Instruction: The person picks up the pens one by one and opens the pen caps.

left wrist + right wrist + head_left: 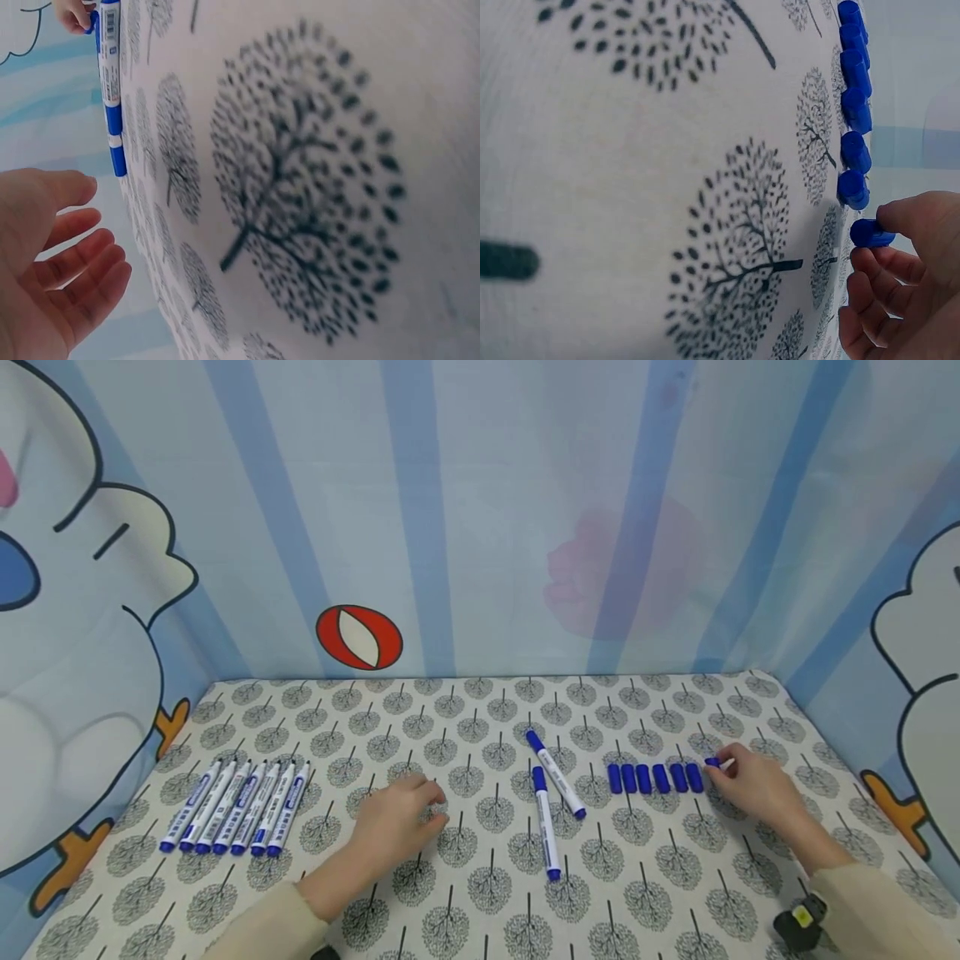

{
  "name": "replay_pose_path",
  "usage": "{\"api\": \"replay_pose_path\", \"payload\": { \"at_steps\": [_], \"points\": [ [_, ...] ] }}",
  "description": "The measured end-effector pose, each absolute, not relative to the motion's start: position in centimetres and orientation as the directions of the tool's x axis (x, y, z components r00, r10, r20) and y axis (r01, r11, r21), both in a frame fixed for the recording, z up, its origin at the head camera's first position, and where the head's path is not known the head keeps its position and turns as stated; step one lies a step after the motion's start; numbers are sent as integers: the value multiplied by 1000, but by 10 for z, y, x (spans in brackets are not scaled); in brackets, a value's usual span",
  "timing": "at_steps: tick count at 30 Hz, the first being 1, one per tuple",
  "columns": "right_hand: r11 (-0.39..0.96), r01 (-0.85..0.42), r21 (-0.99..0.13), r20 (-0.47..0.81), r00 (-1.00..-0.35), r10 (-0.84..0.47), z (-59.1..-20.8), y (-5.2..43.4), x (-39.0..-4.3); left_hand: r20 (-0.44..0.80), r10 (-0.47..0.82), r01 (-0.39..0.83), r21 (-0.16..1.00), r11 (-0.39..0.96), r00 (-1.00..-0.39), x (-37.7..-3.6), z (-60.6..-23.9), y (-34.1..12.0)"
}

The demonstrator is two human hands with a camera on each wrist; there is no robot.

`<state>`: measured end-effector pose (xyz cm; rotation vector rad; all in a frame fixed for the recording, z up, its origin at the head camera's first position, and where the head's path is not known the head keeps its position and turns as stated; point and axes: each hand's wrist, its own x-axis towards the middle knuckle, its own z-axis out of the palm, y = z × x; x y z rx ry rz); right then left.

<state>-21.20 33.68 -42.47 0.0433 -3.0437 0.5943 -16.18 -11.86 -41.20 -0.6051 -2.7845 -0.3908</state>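
My right hand (pixel 750 781) pinches a blue marker cap (pixel 712 762) at the right end of a row of several blue caps (pixel 654 777) lying on the tree-patterned cloth. In the right wrist view the thumb and a finger hold that cap (pixel 870 234) just below the row (pixel 853 112). My left hand (pixel 401 822) rests on the cloth with relaxed fingers and holds nothing; the left wrist view shows its fingers (pixel 71 259) spread open. Two capped blue markers (pixel 547 814) lie between the hands, one (pixel 557 773) slanted.
Several uncapped white-and-blue markers (pixel 236 806) lie side by side at the left of the tabletop (pixel 480 718). A printed fabric backdrop (pixel 480 510) stands behind and at both sides. A small black device (pixel 801 922) sits at my right wrist.
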Motion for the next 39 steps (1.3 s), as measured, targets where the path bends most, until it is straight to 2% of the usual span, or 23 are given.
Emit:
{"api": "replay_pose_path", "payload": {
  "at_steps": [11, 25, 32, 39],
  "points": [
    [935, -1, -356, -1, -1000, -1, -429, 337, -213, 276, 472, 535, 232, 812, -837, -158, -410, -101],
    [938, 10, -348, -22, -1000, 2, -429, 336, -213, 283, 507, 572, 235, 786, -814, -159, -408, -84],
    [939, 16, -343, -14, -1000, 12, -431, 335, -213, 255, 500, 557, 260, 789, -827, -162, -408, -72],
    [939, 16, -345, -13, -1000, 13, -430, 334, -212, 159, 463, 489, 318, 812, -872, -162, -408, -60]
  ]
}}
